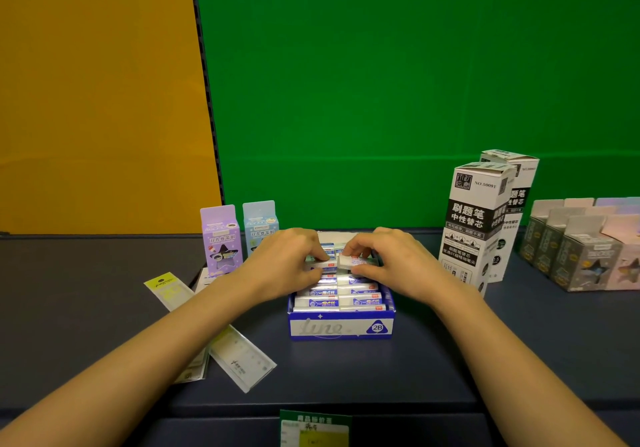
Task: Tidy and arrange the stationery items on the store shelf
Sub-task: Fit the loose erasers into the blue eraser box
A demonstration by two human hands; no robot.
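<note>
Two bare hands work over an open box of erasers on the dark shelf.

Nearest, at 6 o'clock, a green price label sits on the shelf edge; clear flat ruler packets lie at 8 o'clock. In the centre stands the blue-and-white cardboard eraser box, filled with rows of wrapped erasers. The left hand presses curled fingertips on the back rows; whether it grips one I cannot tell. The right hand pinches one white wrapped eraser between thumb and fingers, just above the rows. Behind, tall white refill boxes stand at 2 o'clock.
</note>
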